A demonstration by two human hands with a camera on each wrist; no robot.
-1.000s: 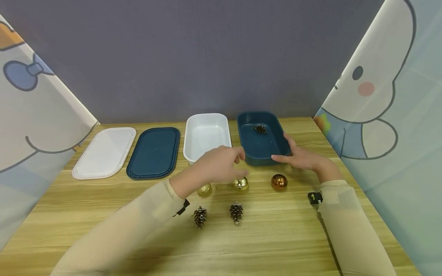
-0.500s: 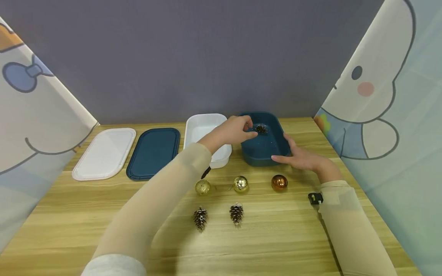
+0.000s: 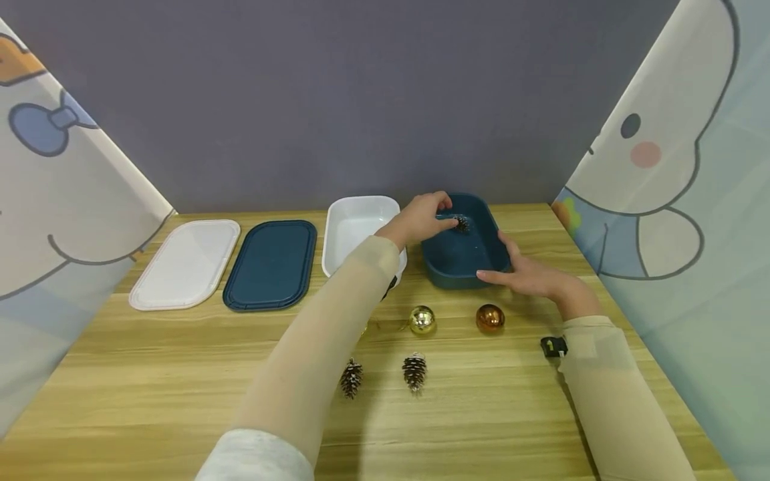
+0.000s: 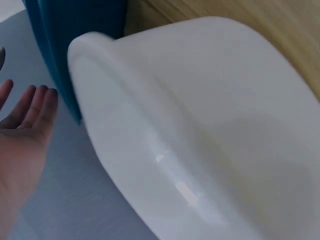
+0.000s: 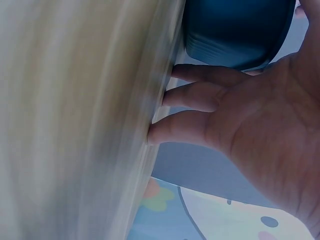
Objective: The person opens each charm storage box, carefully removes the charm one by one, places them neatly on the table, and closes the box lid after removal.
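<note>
My left hand (image 3: 424, 217) reaches over the left wall of a dark blue box (image 3: 460, 267). Its thumb is right at a pine cone (image 3: 461, 224) lying in that box, and the fingers are loosely bent, apart from the thumb. In the left wrist view the fingers (image 4: 37, 107) look relaxed, beside the rim of a white box (image 4: 150, 125). My right hand (image 3: 529, 270) rests against the blue box's front right corner, thumb along the front and fingers at the side. From the right wrist, several straight fingers (image 5: 185, 125) touch the table near the box.
In front of the boxes lie a shiny gold ball (image 3: 422, 320), a copper ball (image 3: 490, 318) and two pine cones, one left (image 3: 351, 379), one right (image 3: 414, 371). Another gold ball is mostly hidden by my left arm. A white lid (image 3: 185, 264) and blue lid (image 3: 271, 265) lie left.
My left hand has moved from above the gold balls, up and right to the pine cone inside the blue box. The right hand stays at the box's corner.
</note>
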